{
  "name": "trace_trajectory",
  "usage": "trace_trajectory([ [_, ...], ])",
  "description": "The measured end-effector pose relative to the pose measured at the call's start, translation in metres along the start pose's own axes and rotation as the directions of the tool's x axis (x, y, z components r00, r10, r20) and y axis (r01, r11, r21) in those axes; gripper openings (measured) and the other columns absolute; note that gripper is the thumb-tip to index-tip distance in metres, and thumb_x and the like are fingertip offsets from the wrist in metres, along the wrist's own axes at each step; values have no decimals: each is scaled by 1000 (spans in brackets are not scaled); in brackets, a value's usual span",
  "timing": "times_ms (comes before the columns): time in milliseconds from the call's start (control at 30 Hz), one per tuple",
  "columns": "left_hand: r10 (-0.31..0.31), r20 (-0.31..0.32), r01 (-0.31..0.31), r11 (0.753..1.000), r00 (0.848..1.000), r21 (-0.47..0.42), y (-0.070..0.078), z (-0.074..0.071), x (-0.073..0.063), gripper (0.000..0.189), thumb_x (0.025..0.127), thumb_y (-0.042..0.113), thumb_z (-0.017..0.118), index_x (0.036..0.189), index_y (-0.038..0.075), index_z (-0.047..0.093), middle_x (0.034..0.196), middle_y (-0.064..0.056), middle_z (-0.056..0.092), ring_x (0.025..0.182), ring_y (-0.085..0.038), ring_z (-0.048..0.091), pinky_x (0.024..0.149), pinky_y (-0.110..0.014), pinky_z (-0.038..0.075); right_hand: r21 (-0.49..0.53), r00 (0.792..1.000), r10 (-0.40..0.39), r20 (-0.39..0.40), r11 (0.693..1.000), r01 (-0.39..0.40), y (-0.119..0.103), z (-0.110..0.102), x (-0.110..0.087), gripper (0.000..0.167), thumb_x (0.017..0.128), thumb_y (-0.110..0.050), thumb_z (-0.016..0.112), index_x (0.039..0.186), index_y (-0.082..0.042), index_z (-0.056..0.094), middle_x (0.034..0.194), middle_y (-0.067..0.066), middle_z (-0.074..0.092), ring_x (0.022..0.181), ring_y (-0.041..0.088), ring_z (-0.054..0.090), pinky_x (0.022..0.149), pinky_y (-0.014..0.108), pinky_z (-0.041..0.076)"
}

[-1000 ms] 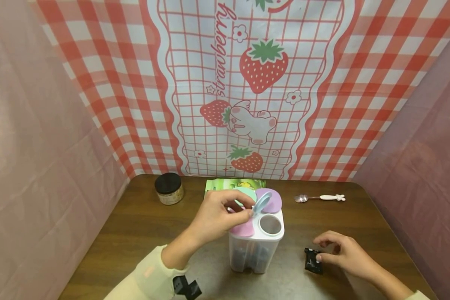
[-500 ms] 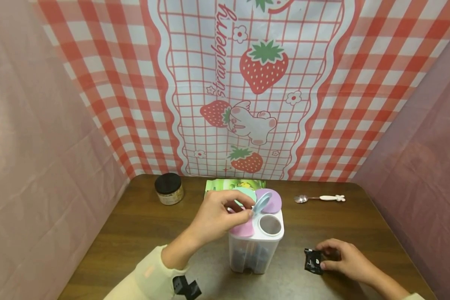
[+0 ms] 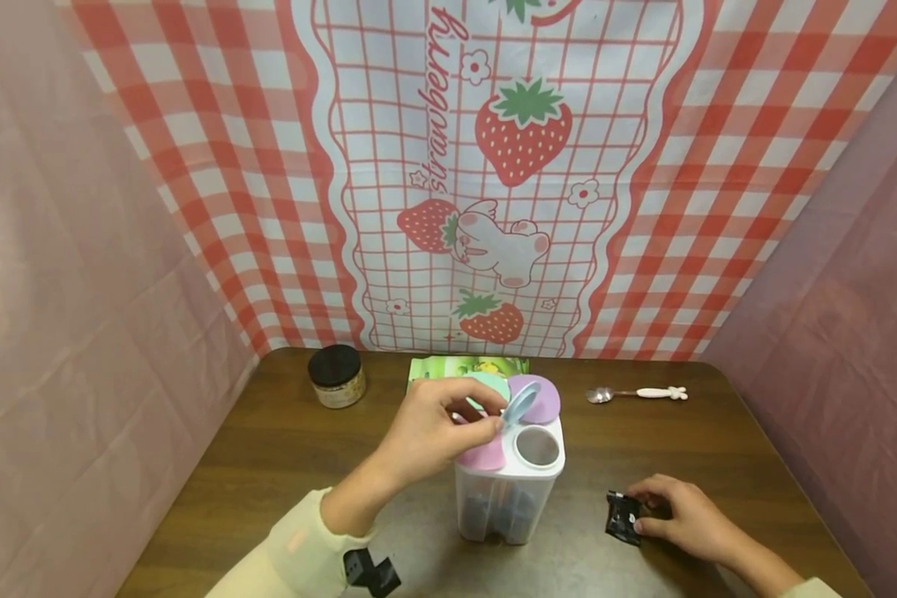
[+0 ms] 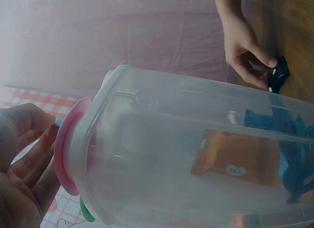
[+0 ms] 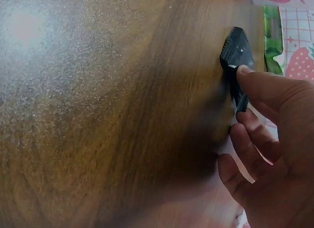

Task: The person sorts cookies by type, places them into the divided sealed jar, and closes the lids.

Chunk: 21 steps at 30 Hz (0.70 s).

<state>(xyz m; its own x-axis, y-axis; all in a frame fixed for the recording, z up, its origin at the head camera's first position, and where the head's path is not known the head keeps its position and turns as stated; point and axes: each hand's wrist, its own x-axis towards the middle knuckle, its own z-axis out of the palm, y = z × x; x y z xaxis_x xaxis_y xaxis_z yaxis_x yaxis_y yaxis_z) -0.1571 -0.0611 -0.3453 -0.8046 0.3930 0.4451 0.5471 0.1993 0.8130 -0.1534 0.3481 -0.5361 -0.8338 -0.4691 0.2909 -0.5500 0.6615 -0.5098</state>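
Observation:
A clear storage container [image 3: 502,507] with a white top stands mid-table. My left hand [image 3: 433,428] pinches its light-blue flip lid [image 3: 522,404] and holds it raised beside an uncovered round opening [image 3: 537,448]. Pink [image 3: 484,453], green [image 3: 491,385] and purple [image 3: 536,399] lids cover the other openings. Through the wall, the left wrist view shows an orange-brown packet [image 4: 238,157] and blue packets [image 4: 294,149] inside. To the right, my right hand [image 3: 683,519] pinches a small black packet [image 5: 237,51] by its edge between thumb and fingers, low over the table.
A jar with a black lid [image 3: 336,375] stands at the back left. Behind the container lies a green bag [image 3: 448,366]. At the back right is a spoon with a white handle [image 3: 658,394]. Checkered cloth [image 3: 269,166] hangs along the table's far edge.
My right hand has shifted its fingers from above the black packet to the packet's right edge. The left hand keeps the blue lid raised, hardly moving.

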Motion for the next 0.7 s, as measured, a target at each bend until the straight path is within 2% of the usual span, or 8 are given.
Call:
trace_trajectory([
  [200, 5, 2, -5, 1000, 1000, -8, -2, 0, 0, 16, 84, 5, 77, 97, 12, 80, 91, -2, 78, 69, -8, 71, 58, -28, 60, -22, 1000, 0, 4, 1000, 0, -1, 2, 2, 39, 69, -16, 92, 105, -13, 75, 90, -11, 63, 79, -2, 52, 62, 22, 45],
  [333, 2, 0, -2, 1000, 1000, -9, -2, 0, 1, 16, 83, 4, 77, 97, 13, 80, 91, -2, 78, 69, -9, 71, 58, -28, 60, -7, 1000, 10, 7, 1000, -10, -2, 1, 3, 37, 69, -17, 93, 102, -17, 75, 90, -12, 64, 79, -2, 53, 62, 22, 46],
  [600, 3, -3, -3, 1000, 1000, -4, -1, -1, 0, 16, 84, 4, 77, 96, 13, 80, 91, -2, 78, 69, -8, 70, 58, -28, 60, 68, 999, 39, 25, 997, -41, -1, -2, 3, 36, 72, -16, 92, 103, -18, 74, 93, -8, 71, 78, 0, 59, 62, 22, 49],
  [700, 4, -1, -4, 1000, 1000, -5, -1, -1, 0, 16, 84, 4, 77, 97, 12, 80, 91, -2, 78, 70, -8, 70, 58, -27, 60, 132, 997, 79, 24, 988, -82, 0, -2, 3, 35, 73, -11, 91, 103, -17, 73, 91, -5, 70, 75, 0, 60, 59, 22, 50],
])
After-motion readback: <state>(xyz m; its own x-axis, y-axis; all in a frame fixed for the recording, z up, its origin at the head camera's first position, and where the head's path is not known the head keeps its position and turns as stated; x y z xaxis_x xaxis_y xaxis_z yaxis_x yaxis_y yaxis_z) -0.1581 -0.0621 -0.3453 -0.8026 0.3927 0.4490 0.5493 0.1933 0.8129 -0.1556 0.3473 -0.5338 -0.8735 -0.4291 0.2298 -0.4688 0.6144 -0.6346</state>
